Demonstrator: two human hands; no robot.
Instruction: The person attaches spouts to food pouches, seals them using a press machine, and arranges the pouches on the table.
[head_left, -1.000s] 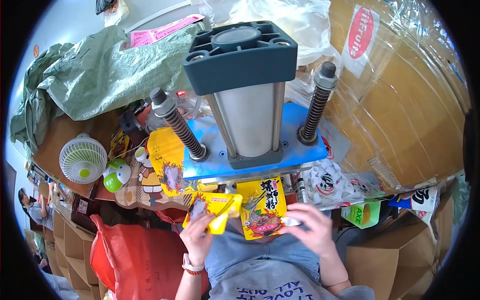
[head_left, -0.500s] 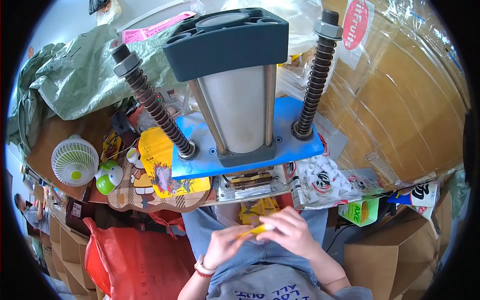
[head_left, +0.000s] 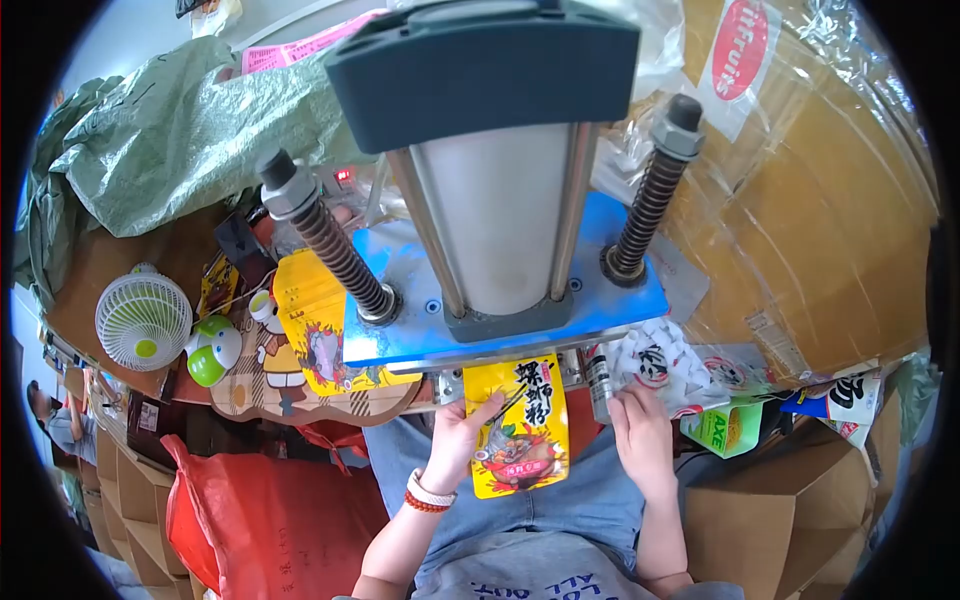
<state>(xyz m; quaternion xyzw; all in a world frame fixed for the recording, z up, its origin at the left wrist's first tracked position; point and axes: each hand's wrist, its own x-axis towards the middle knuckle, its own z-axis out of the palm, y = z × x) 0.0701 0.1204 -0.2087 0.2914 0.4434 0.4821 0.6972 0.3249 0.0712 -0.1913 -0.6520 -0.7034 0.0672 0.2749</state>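
Note:
My left hand (head_left: 461,432) grips the left edge of a flat yellow printed pouch (head_left: 528,440) between thumb and fingers. The pouch has black lettering and a food picture, and hangs over my lap. Its far end reaches under the blue plate (head_left: 590,325) of a press, so that end is hidden. Above the plate stands the press's thick pale cylinder (head_left: 490,220) with a dark cap. To the right of the pouch, my right hand (head_left: 643,440) has its fingers curled together at the front edge of a box of small white pieces (head_left: 685,370). What they pinch is unclear.
Spring-loaded rods (head_left: 635,225) flank the cylinder. More yellow pouches (head_left: 305,300) lie left on a brown patterned mat (head_left: 240,395), near a small white fan (head_left: 144,320). A red bag (head_left: 270,520) stands at lower left, cardboard boxes (head_left: 740,530) at lower right.
Both hands were together over my lap on a small yellow item. They have parted: the left holds a pouch at the press, the right has moved to the box edge. The view has shifted slightly.

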